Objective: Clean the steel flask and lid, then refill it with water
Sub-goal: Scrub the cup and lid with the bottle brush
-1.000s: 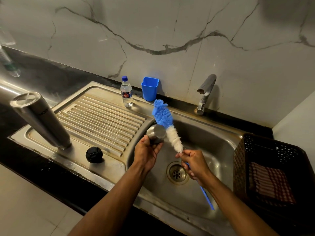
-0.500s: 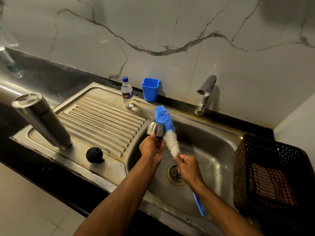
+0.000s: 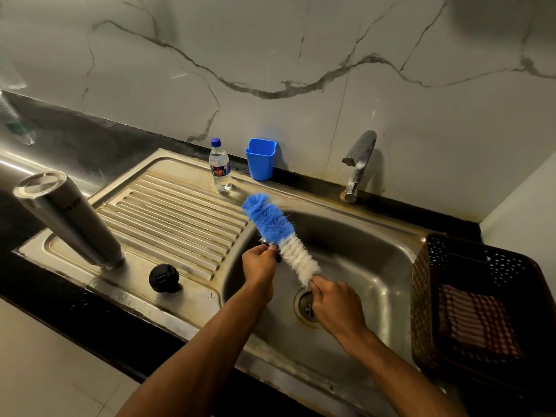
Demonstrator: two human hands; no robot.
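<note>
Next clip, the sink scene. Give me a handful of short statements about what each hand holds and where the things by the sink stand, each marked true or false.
1. The right hand grips the bottle brush just below its bristles. True.
2. The steel flask lies inside the sink basin. False: it stands on the ribbed drainboard, left of the basin.
3. Water runs from the tap. False: no stream shows.
4. The left hand holds a small part against the bristles; it is mostly hidden. True.
5. The blue cup sits in the brown basket. False: it stands at the wall, beside the water bottle.
6. The black cap rests on the drainboard, untouched. True.
</note>
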